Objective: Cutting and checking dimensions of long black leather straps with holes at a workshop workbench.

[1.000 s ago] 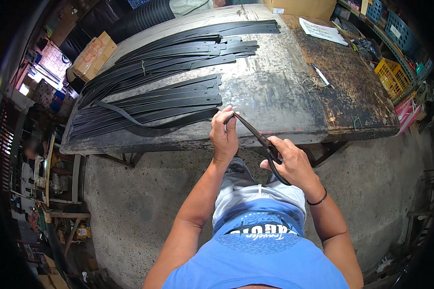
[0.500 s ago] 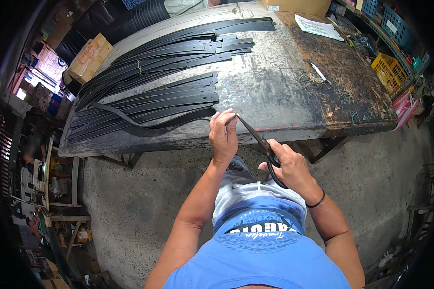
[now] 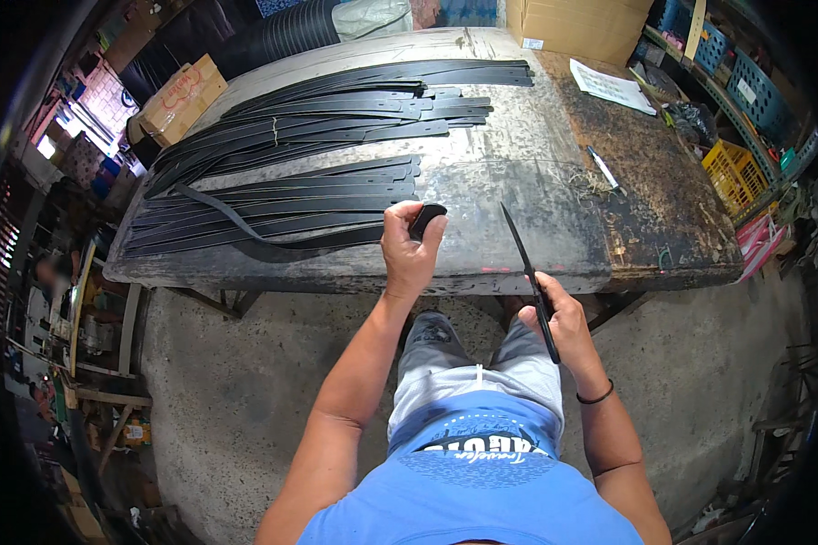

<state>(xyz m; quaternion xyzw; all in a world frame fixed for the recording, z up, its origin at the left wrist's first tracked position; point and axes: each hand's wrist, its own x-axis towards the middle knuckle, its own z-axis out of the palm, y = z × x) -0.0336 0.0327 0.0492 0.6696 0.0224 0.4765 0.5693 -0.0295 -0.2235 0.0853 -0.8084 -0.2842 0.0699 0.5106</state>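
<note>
Trimming black strips at the near edge of the workbench.

Left hand (image 3: 411,252) is closed around a short black offcut (image 3: 426,218) over the worn table (image 3: 518,173)'s near edge; right hand (image 3: 559,327) grips a long dark blade (image 3: 523,259), tip pointing far. Judged: a cut is just complete; the next move calls for putting the piece down and drawing a fresh strip from the stacked black strips (image 3: 291,195) to the left. Far left, a tan cardboard box (image 3: 180,95) with red print; far right, a larger plain carton (image 3: 577,27) with a small white label. A printed white sheet (image 3: 612,87) lies far right; a yellow crate (image 3: 734,173) and blue baskets (image 3: 762,91) stand right.
</note>
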